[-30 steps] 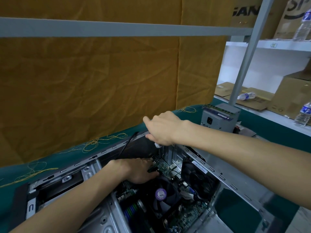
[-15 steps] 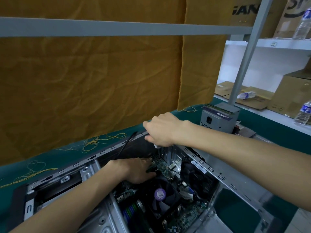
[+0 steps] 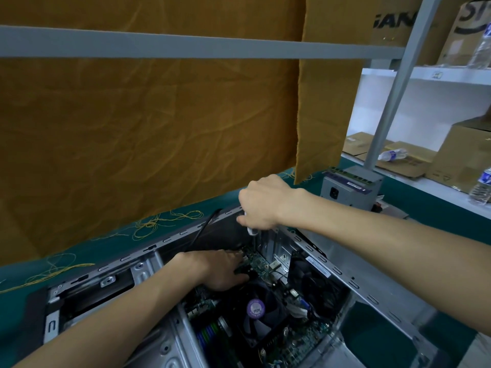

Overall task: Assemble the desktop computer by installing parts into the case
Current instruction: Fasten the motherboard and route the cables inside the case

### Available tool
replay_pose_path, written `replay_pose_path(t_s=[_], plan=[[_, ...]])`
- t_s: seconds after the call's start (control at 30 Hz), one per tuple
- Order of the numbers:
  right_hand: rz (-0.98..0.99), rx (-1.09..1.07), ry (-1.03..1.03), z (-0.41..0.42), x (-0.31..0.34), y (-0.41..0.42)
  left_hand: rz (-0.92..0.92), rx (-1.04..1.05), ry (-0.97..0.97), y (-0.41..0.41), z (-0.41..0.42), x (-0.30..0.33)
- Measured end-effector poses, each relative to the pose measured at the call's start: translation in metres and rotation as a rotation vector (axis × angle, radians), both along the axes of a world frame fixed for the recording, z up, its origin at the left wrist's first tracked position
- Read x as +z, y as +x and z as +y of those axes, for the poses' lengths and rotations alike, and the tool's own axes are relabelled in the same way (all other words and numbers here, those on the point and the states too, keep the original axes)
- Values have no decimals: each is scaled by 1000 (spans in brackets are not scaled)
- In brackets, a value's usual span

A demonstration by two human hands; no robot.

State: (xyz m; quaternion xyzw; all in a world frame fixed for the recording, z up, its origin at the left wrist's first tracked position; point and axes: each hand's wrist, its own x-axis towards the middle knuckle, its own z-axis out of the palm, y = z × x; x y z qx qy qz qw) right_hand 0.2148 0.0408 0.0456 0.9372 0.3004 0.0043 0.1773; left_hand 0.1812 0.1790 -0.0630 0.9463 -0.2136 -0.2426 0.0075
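An open grey computer case [image 3: 345,277] lies on its side on the green table. Inside sit the green motherboard [image 3: 259,262] and a black CPU fan [image 3: 256,314] with a purple hub. My left hand [image 3: 219,269] lies palm down on the board at the far inner corner, fingers spread. My right hand [image 3: 263,201] grips a screwdriver [image 3: 252,235] with a white handle; its shaft points straight down toward the board beside the rear slots. The screwdriver tip is too small to make out.
A grey power supply [image 3: 350,187] stands on the table behind the case. Loose yellow wire [image 3: 159,221] lies along the far table edge under an orange cloth. A black cable [image 3: 207,224] drapes over the case rim. Shelves at right carry cardboard boxes and water bottles [image 3: 483,187].
Both hands stay almost where they were; my right hand has shifted very slightly on the screwdriver. The view has drifted a little.
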Motion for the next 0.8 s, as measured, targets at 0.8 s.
replay_pose_path(t_s=[0.8], plan=[[36,86,26,-6,0,-3,57,33,-34,-2,-5,3]])
